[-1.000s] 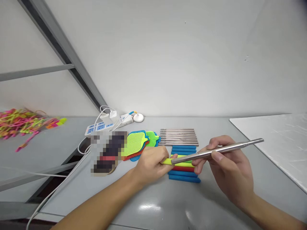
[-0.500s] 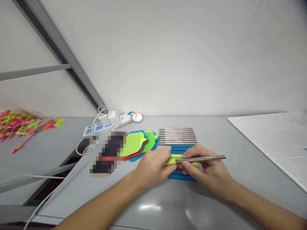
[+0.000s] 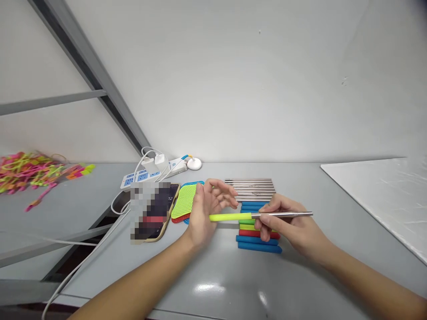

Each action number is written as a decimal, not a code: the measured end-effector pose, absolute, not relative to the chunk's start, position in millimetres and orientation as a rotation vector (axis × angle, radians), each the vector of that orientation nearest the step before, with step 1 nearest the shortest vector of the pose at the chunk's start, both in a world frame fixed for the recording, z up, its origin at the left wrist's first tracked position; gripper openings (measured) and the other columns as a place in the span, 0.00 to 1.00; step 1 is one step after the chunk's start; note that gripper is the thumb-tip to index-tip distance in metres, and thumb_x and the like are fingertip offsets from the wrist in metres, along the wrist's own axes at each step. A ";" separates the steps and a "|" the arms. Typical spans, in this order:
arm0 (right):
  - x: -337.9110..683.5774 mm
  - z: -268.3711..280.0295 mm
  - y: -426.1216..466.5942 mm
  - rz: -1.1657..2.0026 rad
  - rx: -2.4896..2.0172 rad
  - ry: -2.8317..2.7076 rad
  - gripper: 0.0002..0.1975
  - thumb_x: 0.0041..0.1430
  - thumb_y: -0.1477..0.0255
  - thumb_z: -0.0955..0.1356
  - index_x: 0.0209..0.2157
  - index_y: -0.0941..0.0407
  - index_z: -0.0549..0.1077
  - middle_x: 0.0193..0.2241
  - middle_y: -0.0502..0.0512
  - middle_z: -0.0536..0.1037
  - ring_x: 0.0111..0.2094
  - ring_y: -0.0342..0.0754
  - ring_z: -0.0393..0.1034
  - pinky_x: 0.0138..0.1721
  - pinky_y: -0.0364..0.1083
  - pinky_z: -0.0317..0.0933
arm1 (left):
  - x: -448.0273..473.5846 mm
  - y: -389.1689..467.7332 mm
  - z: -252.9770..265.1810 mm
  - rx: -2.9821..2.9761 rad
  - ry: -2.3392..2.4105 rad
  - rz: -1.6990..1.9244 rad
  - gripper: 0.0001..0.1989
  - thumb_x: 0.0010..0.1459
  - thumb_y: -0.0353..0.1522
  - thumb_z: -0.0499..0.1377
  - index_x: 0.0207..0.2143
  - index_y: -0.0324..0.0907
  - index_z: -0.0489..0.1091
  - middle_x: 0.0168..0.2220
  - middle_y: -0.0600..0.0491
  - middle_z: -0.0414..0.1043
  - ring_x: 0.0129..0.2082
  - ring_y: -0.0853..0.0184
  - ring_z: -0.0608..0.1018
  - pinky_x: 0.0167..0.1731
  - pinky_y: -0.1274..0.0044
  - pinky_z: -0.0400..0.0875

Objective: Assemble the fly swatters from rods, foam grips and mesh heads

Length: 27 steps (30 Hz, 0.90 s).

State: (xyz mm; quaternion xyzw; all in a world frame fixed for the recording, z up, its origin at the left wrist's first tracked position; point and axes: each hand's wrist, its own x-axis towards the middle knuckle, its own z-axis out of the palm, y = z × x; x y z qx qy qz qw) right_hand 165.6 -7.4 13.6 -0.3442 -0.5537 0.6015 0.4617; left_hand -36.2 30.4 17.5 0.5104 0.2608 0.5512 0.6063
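My right hand pinches a silver telescopic rod between thumb and fingers. A yellow-green handle is fitted on the rod's left end. Its far end meets the palm of my left hand, whose fingers are spread and curled loosely, not wrapped around it. Beneath my right hand lies a row of coloured handles, with blue ones nearest me and a red one behind them. Partly covered by my left hand are perforated fly swatter heads in yellow-green, blue and red.
Several silver rods lie side by side behind the handles. A phone, partly pixelated, sits left of the swatter heads. Behind it are a power strip with cables and a white round device. A white sheet lies at right.
My left hand has let go of its grip near the joint and opened, moving left to the handle's end. My right hand still holds the rod, and more of the yellow-green handle shows.
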 end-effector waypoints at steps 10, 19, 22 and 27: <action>153.0 4.5 -12.4 1.520 -1.004 -1.376 0.14 0.56 0.64 0.72 0.28 0.54 0.64 0.21 0.48 0.76 0.21 0.42 0.69 0.25 0.45 0.66 | -30.8 15.0 9.8 1.277 0.590 1.284 0.31 0.61 0.58 0.38 0.37 0.42 0.64 0.32 0.51 0.66 0.31 0.66 0.71 0.36 0.70 0.70; 164.2 13.6 -3.6 1.402 -1.121 -1.442 0.13 0.51 0.61 0.74 0.32 0.54 0.73 0.20 0.49 0.76 0.22 0.46 0.73 0.24 0.45 0.68 | -24.3 11.8 6.5 1.468 0.936 0.943 0.13 0.63 0.43 0.56 0.37 0.43 0.63 0.25 0.58 0.66 0.21 0.74 0.66 0.22 0.80 0.60; 178.9 19.8 2.7 1.217 -1.190 -1.538 0.12 0.49 0.62 0.75 0.32 0.54 0.76 0.23 0.50 0.77 0.24 0.46 0.73 0.25 0.44 0.69 | -25.9 11.1 7.3 1.588 0.976 0.851 0.14 0.65 0.44 0.52 0.34 0.43 0.62 0.17 0.62 0.58 0.17 0.74 0.61 0.19 0.80 0.53; 200.5 26.9 11.0 0.894 -1.163 -1.867 0.06 0.56 0.65 0.72 0.34 0.51 0.78 0.30 0.51 0.79 0.29 0.45 0.74 0.29 0.43 0.69 | -34.3 16.8 11.5 1.913 1.093 0.950 0.13 0.65 0.41 0.52 0.31 0.43 0.63 0.19 0.62 0.55 0.19 0.74 0.58 0.21 0.79 0.51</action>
